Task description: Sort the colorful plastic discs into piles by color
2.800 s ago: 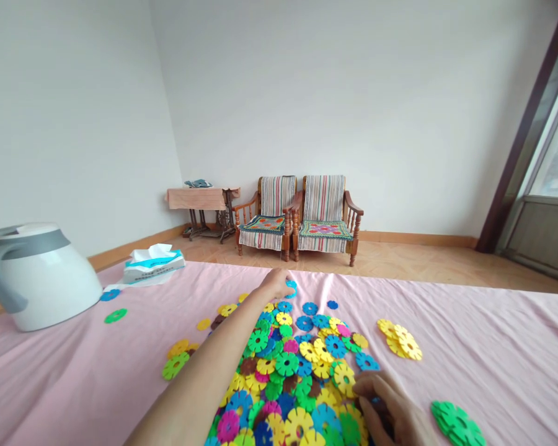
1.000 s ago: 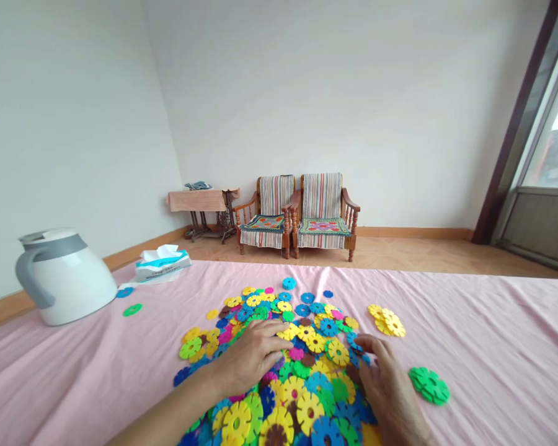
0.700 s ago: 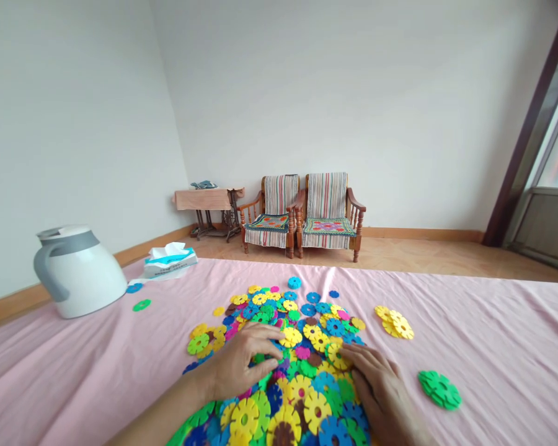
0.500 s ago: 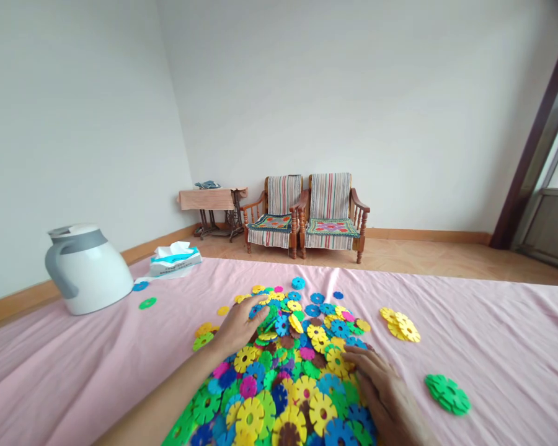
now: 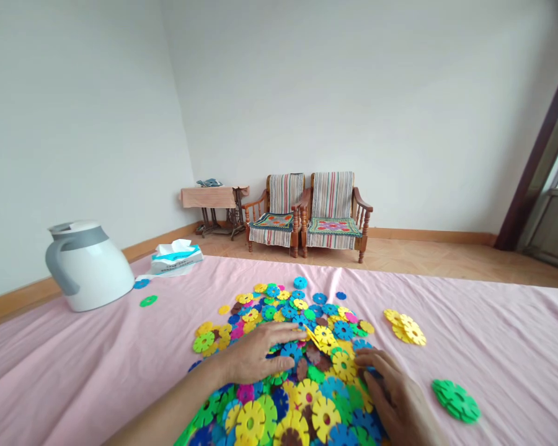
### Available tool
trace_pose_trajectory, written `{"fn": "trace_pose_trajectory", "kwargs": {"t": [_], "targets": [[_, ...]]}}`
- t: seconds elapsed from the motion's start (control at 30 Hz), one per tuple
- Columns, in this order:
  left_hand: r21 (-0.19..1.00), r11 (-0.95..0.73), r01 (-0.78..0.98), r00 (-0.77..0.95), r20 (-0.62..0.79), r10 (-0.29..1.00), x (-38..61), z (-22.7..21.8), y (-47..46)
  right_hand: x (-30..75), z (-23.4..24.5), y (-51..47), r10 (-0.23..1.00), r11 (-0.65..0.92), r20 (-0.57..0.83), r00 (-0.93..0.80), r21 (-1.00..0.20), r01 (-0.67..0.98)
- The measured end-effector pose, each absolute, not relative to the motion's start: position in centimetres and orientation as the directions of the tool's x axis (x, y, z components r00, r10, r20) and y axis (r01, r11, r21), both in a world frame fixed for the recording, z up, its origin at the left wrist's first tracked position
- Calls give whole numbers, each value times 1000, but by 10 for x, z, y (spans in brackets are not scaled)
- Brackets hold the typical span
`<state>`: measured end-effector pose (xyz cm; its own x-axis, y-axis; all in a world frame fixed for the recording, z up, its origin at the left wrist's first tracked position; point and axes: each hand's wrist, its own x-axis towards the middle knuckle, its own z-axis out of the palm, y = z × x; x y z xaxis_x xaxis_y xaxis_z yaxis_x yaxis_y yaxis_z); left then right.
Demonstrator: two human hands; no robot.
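A heap of flat, notched plastic discs (image 5: 297,365) in yellow, blue, green, pink and brown lies on the pink tablecloth (image 5: 74,365). My left hand (image 5: 255,353) rests palm down on the heap's left side, fingers stretched toward a tilted yellow disc (image 5: 317,339) at its fingertips. My right hand (image 5: 397,402) lies on the heap's right edge, fingers curled over blue discs; whether they hold any I cannot tell. A small stack of yellow discs (image 5: 405,328) and a stack of green discs (image 5: 456,400) lie apart to the right.
A white kettle (image 5: 89,263) stands at the left of the table, a tissue pack (image 5: 175,257) behind it. Single blue (image 5: 142,284) and green (image 5: 148,301) discs lie near them. Two wooden armchairs (image 5: 309,214) and a small side table (image 5: 214,204) stand by the far wall.
My left hand drew back from the far end of the heap to its middle, spreading discs about. My right hand stayed on the heap's right edge. The view shifted slightly.
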<state>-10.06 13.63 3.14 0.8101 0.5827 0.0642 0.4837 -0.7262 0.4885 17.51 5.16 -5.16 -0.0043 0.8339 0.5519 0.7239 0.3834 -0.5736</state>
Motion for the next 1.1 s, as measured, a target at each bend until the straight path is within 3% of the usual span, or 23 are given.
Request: {"fn": "trace_pose_trajectory", "kwargs": {"t": [0.07,0.2,0.33,0.57,0.77,0.93,1.1], "targets": [[538,-710,454,809,84,581,-102,34,137,176,-52,51,838,379,546,-5,-575,725],[558,-665,496,666,247,704,-109,31,142,176,-52,48,856,363,517,-14,-580,729],[511,-625,590,602,237,762,-113,28,139,176,-49,49,867,358,498,-27,-583,729],[447,-738,506,692,300,656,-109,30,128,173,-44,47,872,388,487,-53,-621,681],[425,-803,418,682,437,586,-94,29,113,168,-42,45,874,346,484,44,-682,645],[319,-895,312,819,386,424,-67,32,84,169,-42,48,880,309,463,109,-730,609],[268,-905,330,844,345,410,-62,29,62,186,-41,69,869,219,481,119,-587,779]]}}
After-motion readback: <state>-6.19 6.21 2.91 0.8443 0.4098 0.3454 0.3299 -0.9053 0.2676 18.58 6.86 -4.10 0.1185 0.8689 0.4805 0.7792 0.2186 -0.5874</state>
